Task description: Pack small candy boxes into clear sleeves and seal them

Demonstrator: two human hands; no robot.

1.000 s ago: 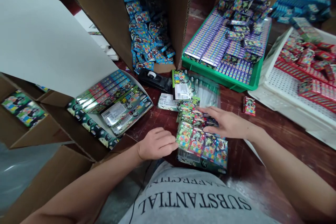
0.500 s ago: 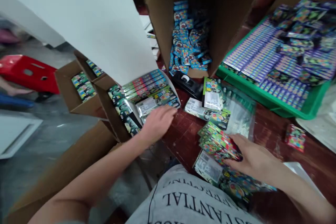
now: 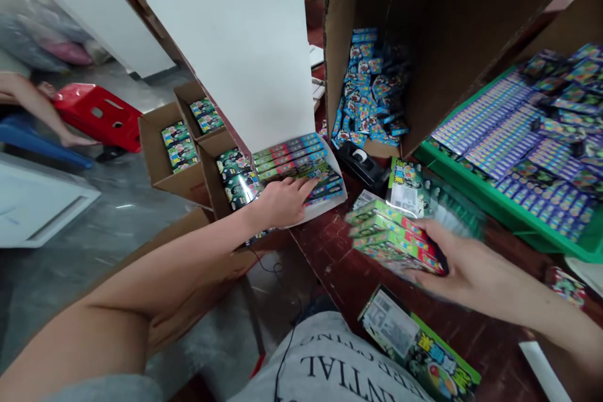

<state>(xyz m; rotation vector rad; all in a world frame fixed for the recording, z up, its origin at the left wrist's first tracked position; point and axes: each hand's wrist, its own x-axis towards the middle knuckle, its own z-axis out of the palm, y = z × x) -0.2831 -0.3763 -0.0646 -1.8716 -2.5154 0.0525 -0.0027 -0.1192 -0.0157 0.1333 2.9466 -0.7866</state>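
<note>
Stack of small packets (image 3: 391,235) sits raised over the near part of the dark red table (image 3: 330,251), right of centre, clamped in the right hand (image 3: 459,264), thumb and fingers closing on its right end. Several layers show, bright lime green at left and along most of the top, then a red band, darkening beside the fingers; left edges uneven, slightly fanned, the whole tilted. Faces carry busy coloured print, too blurred to read. Left hand (image 3: 285,201) lies palm down, well apart from the right, over the near side of the open box (image 3: 330,203); cannot tell whether its fingers grip anything there. The box's plain white lid (image 3: 240,56) stands raised on the far side; inside, rows of packets (image 3: 292,157) run in green, red, purple and blue blocks, with a darker printed section nearer the hand. Near table edge: a flat printed pack (image 3: 419,352), dark with a green border, a pale barcode label at its left end. Between box and stack, slightly farther, a black tape dispenser (image 3: 365,166); just right of it, another labelled pack (image 3: 405,185). Far centre, blue packets (image 3: 365,94) heap inside a tall cardboard carton (image 3: 447,44). Far right, a green tray (image 3: 541,242) holds purple packets (image 3: 494,132), neat rows below, loose ones above.
</note>
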